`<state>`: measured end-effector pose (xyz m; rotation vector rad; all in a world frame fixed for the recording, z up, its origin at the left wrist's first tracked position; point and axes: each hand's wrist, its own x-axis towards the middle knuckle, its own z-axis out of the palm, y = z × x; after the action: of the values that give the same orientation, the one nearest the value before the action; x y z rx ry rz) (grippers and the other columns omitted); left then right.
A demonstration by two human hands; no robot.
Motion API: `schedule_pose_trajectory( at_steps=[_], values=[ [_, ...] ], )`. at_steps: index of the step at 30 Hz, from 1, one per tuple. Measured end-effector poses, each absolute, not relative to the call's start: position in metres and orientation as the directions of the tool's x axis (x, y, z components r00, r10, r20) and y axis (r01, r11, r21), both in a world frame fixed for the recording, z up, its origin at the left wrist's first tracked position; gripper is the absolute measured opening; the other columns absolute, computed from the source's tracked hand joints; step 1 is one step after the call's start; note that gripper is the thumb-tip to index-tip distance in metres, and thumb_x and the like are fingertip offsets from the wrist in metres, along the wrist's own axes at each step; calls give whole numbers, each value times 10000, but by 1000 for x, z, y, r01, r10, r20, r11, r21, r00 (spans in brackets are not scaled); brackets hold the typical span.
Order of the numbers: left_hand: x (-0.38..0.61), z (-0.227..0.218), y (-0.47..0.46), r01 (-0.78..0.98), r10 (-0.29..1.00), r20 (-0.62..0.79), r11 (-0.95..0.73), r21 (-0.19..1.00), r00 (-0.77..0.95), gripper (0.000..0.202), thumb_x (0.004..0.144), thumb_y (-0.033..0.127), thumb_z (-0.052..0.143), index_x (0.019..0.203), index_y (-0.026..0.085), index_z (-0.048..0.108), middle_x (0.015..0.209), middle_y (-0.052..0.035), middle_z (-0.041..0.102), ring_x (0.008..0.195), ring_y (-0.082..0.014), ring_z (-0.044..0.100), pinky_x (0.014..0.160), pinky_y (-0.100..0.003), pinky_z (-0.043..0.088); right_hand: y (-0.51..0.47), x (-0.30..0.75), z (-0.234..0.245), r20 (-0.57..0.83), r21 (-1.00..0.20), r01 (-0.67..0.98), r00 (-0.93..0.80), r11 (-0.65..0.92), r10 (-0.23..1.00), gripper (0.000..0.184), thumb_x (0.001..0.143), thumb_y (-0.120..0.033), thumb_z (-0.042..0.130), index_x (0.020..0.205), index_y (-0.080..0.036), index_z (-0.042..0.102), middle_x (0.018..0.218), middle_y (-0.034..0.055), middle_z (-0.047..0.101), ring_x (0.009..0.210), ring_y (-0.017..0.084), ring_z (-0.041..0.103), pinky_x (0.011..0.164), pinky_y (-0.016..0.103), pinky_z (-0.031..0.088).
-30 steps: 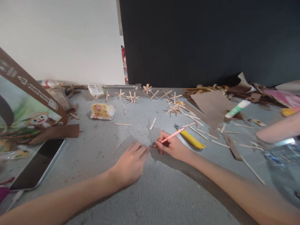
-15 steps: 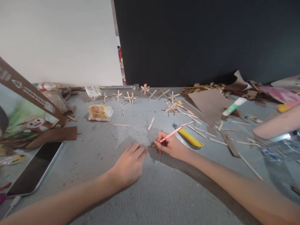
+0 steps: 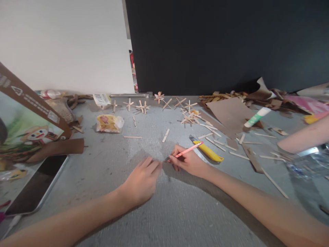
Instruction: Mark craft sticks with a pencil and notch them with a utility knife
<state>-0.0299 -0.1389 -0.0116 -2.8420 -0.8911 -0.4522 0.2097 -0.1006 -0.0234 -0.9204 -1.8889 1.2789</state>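
Pink pencil (image 3: 189,150) sits clamped in the right grip (image 3: 189,163); whether the left grip (image 3: 144,180), just beside, pinches anything, I cannot tell — yellow knife (image 3: 209,151) edges its far side closely, bare surface (image 3: 164,214) nearside.

Makeshift craft workspace on a grey surface (image 3: 102,171); the type of building cannot be told. Beyond the left hand (image 3: 144,178) and right hand (image 3: 189,163) sit crossed-stick shapes (image 3: 130,104) and loose wooden sticks (image 3: 166,136). Just past the right hand lies a yellow utility knife (image 3: 209,151); farther right, a cardboard sheet (image 3: 227,111), cut scraps (image 3: 253,159) and another person's forearm (image 3: 305,135). Farthest ahead of both hands stand 2 upright panels: 1 white panel (image 3: 64,44), 1 black panel (image 3: 218,48).
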Motion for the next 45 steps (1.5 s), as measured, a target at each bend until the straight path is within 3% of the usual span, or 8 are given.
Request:
schedule_pose_trajectory(
  at_steps=[6,12,19,27,45],
  values=[
    [-30,-12,-139,572,544,300,-820,-6,783,418,880,2,394,1191,97,656,1116,-152,688,948,-255,600,859,-428,562,-102,210,-22,139,-941,185,-547,281,826,454,963,-668,551,815,-253,439,603,-40,561,521,131,534,509,259,412],
    [-29,-9,-140,576,537,299,-816,-52,789,400,854,-6,399,1131,80,675,1090,-154,692,929,-256,598,832,-408,570,-102,210,-21,128,-942,196,-535,271,835,464,972,-687,511,828,-255,422,614,-37,569,528,138,547,515,261,416],
    [-29,-10,-140,571,535,307,-820,-36,787,417,870,-4,373,1140,89,676,1107,-158,696,938,-262,604,838,-436,578,-103,212,-24,119,-947,192,-533,257,837,400,1005,-614,514,854,-251,444,640,-32,578,549,140,554,535,266,429],
    [-30,-11,-140,566,538,326,-824,11,777,444,863,-3,398,1222,91,643,1108,-152,688,956,-258,609,856,-431,575,-104,211,-20,119,-938,214,-537,272,835,419,998,-637,505,846,-252,443,645,-27,575,553,142,542,534,267,426],
    [-28,-10,-142,582,552,325,-813,4,768,439,842,-25,398,1186,81,649,1087,-150,691,938,-258,604,837,-420,576,-106,212,-21,138,-912,256,-545,321,827,400,1018,-604,492,842,-247,454,672,-23,565,594,146,528,572,278,412]
  ],
)
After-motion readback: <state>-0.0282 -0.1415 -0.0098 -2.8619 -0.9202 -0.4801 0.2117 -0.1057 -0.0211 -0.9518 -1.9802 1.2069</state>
